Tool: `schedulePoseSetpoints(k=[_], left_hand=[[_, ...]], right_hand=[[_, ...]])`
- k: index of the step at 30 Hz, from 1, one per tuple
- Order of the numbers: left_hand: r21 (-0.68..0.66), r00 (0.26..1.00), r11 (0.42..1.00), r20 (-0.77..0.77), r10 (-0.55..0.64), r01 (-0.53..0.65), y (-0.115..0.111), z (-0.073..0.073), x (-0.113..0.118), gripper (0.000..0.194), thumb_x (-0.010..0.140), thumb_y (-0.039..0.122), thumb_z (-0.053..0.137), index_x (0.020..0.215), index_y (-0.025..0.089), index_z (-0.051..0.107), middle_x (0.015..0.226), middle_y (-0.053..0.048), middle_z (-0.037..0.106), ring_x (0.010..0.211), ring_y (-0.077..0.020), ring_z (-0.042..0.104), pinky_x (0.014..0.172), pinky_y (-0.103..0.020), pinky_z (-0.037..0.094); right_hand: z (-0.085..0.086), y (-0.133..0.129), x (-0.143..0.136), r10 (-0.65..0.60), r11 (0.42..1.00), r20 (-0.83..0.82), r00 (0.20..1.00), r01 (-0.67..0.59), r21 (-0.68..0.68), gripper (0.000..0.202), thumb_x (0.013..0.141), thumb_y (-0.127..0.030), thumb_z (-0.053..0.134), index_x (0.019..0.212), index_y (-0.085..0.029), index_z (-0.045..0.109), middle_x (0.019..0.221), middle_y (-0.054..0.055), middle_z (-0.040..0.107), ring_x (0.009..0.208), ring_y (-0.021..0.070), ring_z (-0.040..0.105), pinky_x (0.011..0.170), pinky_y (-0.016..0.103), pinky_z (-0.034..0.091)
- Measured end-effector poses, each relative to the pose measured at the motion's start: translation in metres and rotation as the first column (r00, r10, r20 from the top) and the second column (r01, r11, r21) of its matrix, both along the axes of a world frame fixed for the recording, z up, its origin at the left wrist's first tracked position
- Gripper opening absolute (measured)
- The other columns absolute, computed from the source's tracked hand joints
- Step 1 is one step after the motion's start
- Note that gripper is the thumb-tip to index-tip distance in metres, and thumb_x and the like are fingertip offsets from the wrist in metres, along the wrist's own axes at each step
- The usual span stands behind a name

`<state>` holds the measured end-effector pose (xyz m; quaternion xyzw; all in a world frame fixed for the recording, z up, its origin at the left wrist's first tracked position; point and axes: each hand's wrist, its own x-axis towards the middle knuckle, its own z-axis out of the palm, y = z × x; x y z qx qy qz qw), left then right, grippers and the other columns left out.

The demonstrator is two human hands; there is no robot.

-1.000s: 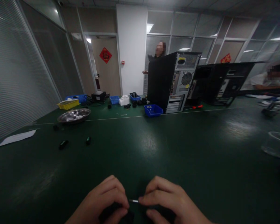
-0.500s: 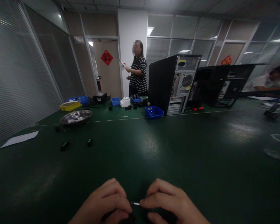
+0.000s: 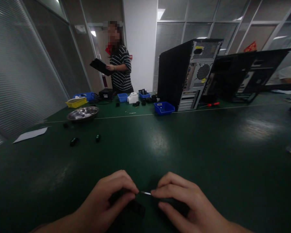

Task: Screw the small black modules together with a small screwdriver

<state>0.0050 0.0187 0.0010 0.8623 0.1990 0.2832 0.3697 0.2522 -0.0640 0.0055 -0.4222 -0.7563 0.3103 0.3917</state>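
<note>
My left hand (image 3: 111, 197) is closed in a pinch, thumb against forefinger, and whatever sits between those fingertips is too small to make out. Just under the thumb a small black part (image 3: 137, 207) shows, partly covered by the hand; whether the hidden fingers hold it I cannot tell. My right hand (image 3: 181, 195) is closed around a small screwdriver (image 3: 146, 193) with a dark handle. Its thin, shiny metal shaft points left at my left fingertips, a small gap away.
Two small black pieces (image 3: 74, 141) lie ahead on the left of the green table (image 3: 126, 145). Farther back are a metal bowl (image 3: 82, 114), a blue tray (image 3: 164, 108), a white device (image 3: 133, 98) and computer cases (image 3: 174, 74). A person in stripes (image 3: 121, 68) stands behind, holding a dark folder.
My view has tilted down, so both hands sit higher in it. The screwdriver's shaft has drawn clear of my left fingertips. The standing person has moved left.
</note>
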Motion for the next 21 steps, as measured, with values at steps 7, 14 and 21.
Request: schedulePoseSetpoints(k=[7, 14, 21], left_hand=[[0.06, 0.999, 0.997, -0.027, -0.037, 0.039, -0.0016, -0.0011, 0.0006, 0.023, 0.093, 0.006, 0.051, 0.105, 0.02, 0.064, 0.088, -0.004, 0.067, 0.079, -0.0175, 0.061, 0.069, -0.025, 0.045], [0.14, 0.988, 0.982, -0.112, -0.109, 0.124, -0.003, 0.0057, 0.0034, 0.023, 0.091, 0.002, 0.05, 0.096, 0.02, 0.063, 0.087, -0.005, 0.064, 0.081, -0.0184, 0.058, 0.07, -0.026, 0.045], [0.098, 0.989, 0.991, -0.124, -0.074, 0.087, -0.0029, -0.0006, 0.0016, 0.024, 0.092, 0.001, 0.05, 0.097, 0.021, 0.063, 0.091, -0.004, 0.061, 0.084, -0.0175, 0.057, 0.071, -0.025, 0.044]], right_hand=[[0.0008, -0.0016, -0.0005, -0.015, 1.0, -0.025, 1.0, 0.014, -0.023, 0.029, 0.09, -0.008, 0.058, 0.11, -0.023, 0.072, 0.1, 0.008, 0.066, 0.086, 0.0188, 0.065, 0.072, 0.029, 0.053], [0.0032, -0.0017, -0.0011, -0.01, 1.0, -0.008, 1.0, 0.01, -0.014, 0.029, 0.089, -0.008, 0.059, 0.11, -0.022, 0.073, 0.099, 0.008, 0.066, 0.086, 0.0191, 0.065, 0.073, 0.03, 0.053], [0.0037, -0.0019, -0.0008, 0.0, 1.0, -0.016, 1.0, 0.0, -0.029, 0.028, 0.09, -0.009, 0.059, 0.11, -0.021, 0.073, 0.1, 0.009, 0.067, 0.087, 0.0195, 0.065, 0.074, 0.03, 0.053]])
